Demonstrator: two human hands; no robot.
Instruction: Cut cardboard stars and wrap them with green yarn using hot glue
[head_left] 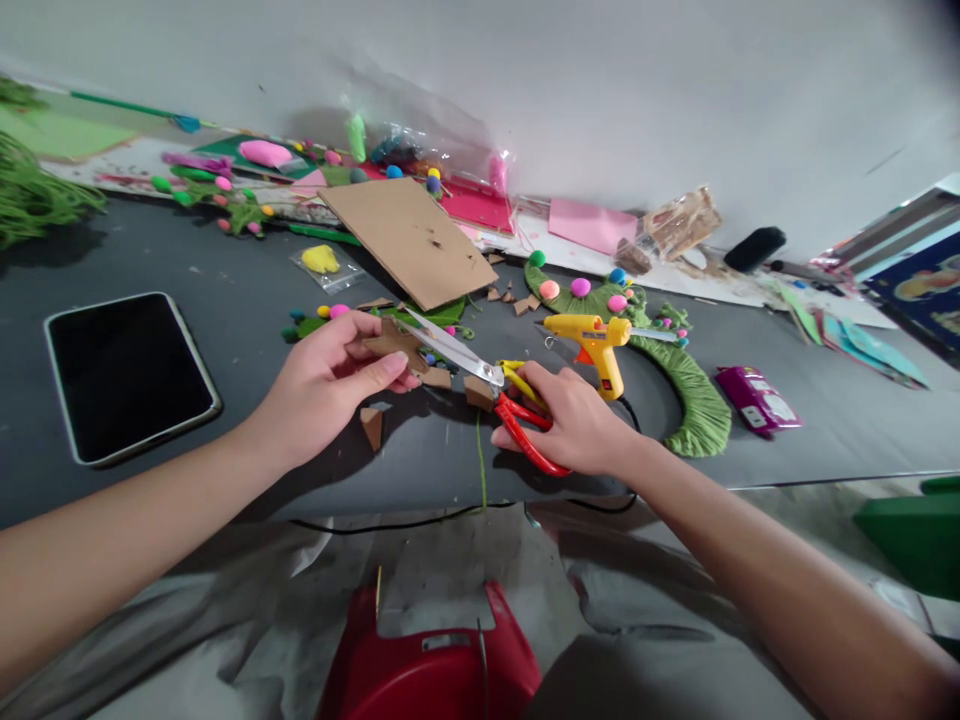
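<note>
Between the thumb and fingers of my left hand [334,375] is a small piece of brown cardboard [396,343]. My right hand [574,415] grips scissors [517,405] by one red and one yellow handle. Their silver blades point left and reach the cardboard piece; whether they are cutting into it I cannot tell. Several cardboard scraps [371,428] lie on the dark table below and around my hands. Just beyond my right hand rests a yellow glue gun [596,345], its nozzle toward the left. A green yarn-wrapped ring [694,405] with colourful pompoms lies behind it.
A phone or tablet [129,378] lies at the left on the table [255,270]. A large cardboard sheet [405,235] is behind my hands, near coloured paper and pompoms. A purple packet [757,400] sits at the right. A black cord [420,522] runs along the front edge, above a red stool [435,660].
</note>
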